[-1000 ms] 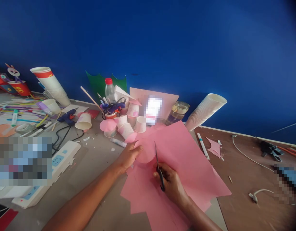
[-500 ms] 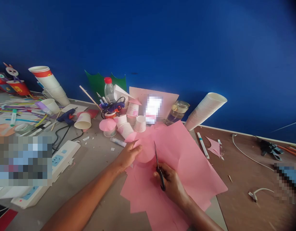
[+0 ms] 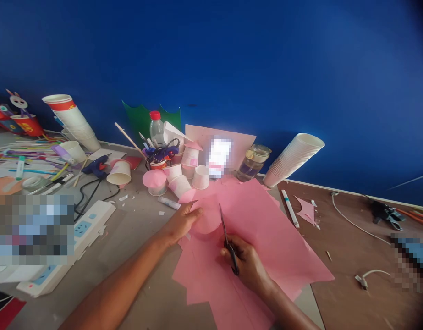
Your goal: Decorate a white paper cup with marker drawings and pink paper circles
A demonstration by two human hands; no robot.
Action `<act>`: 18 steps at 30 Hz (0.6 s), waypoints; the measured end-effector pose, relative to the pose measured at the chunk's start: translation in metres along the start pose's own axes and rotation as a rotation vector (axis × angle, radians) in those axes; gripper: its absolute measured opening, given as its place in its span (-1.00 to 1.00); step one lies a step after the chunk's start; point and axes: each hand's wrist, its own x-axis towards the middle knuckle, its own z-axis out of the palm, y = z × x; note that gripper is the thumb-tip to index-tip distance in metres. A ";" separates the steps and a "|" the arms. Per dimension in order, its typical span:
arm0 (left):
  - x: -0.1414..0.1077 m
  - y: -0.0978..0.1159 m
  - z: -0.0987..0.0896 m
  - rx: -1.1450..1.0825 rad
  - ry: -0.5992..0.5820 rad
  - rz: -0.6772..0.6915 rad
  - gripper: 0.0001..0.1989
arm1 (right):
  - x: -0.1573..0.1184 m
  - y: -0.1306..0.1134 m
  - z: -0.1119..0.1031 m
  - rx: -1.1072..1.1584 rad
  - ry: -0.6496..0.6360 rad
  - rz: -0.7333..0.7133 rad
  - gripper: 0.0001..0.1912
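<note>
A blue wall [image 3: 232, 59] fills the upper half of the view. Against it stands the table [image 3: 156, 298], grey across the middle and left, brown on the right, with scraps strewn about. The pink paper [image 3: 269, 233], several overlapping sheets, lies askew: one corner points toward the jar [image 3: 249, 165], another reaches right over the brown part. A leaning stack of cups [image 3: 293, 158] stands behind it, and the power strip [image 3: 84, 229] slants across the left side.

The right hand [image 3: 245, 259] is above the paper, its fingers curled closed around the handles of the scissors [image 3: 233, 259]. The left hand [image 3: 185, 220] pinches the left edge of the disc [image 3: 206, 215], thumb on top, the other fingers mostly hidden.

The scissors' long axis runs away from the person, leaning a little left: tips toward the wall, dark handles toward the person. Their blades rise past the right hand's thumb, and the tips sit just right of the disc. How far apart the blades stand, I cannot tell. The round pink disc lies between the two hands, over the paper.
</note>
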 end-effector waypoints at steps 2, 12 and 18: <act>-0.001 0.003 -0.001 0.009 -0.006 0.005 -0.73 | -0.001 -0.002 -0.001 -0.015 -0.008 0.004 -0.59; -0.002 0.010 -0.004 0.054 -0.093 0.023 -0.71 | -0.002 0.003 -0.006 -0.090 -0.065 -0.045 -0.65; -0.002 0.011 -0.005 0.078 -0.121 0.023 -0.70 | -0.003 0.003 -0.007 -0.113 -0.067 -0.064 -0.65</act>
